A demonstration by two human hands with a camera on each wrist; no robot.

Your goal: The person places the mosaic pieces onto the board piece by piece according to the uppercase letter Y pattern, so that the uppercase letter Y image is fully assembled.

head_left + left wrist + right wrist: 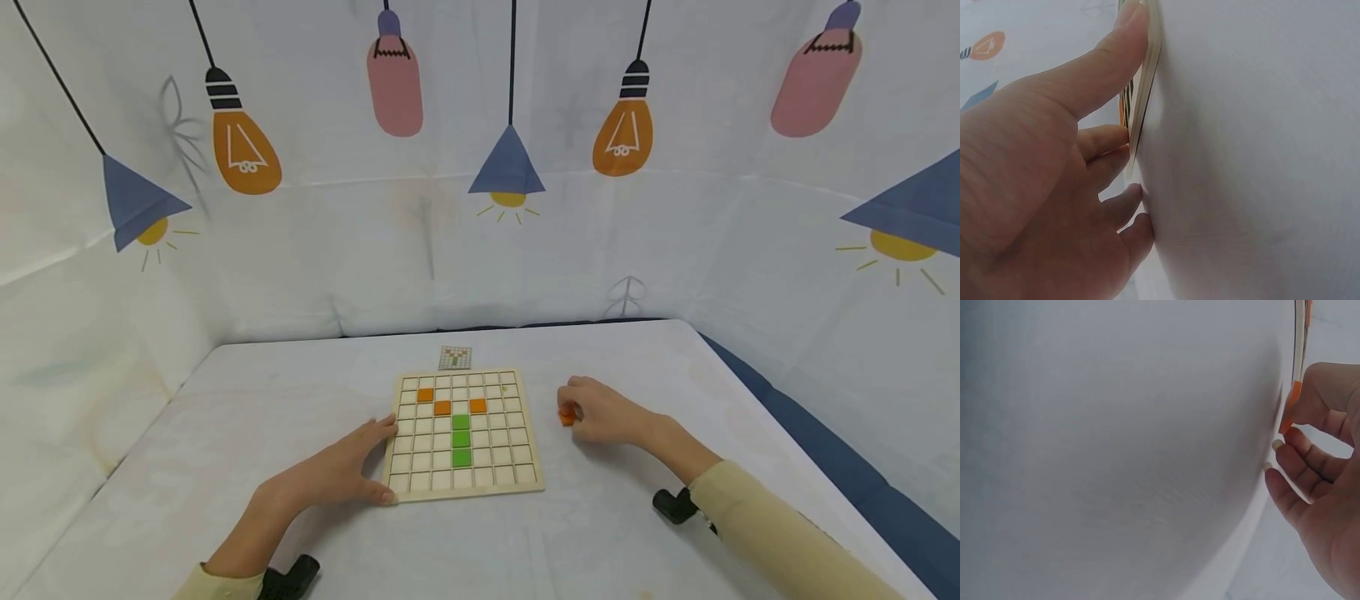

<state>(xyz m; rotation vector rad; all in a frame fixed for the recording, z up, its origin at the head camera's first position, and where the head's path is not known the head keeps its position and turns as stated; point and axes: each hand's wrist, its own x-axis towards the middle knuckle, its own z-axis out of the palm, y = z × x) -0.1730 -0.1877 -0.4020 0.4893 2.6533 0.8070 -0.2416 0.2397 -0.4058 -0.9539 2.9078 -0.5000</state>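
A pale square grid board point(498, 476) lies on the table. Three orange tiles point(477, 406) and a column of three green tiles point(461, 439) fill some of its cells. My left hand point(330, 467) rests along the board's left side, fingers spread, with the fingertips on the edge and the thumb by the near left corner. Right of the board, my right hand point(603, 411) pinches an orange tile point(1291, 407) between thumb and fingers, low over the tabletop. The hand partly hides that tile in the head view.
Just behind the board lies a small card point(455, 357) with a printed grid pattern. The white-covered table point(300, 367) runs back to a white cloth backdrop point(495, 267) printed with lamps and bulbs. Black wrist devices point(675, 506) sit at the sleeve cuffs.
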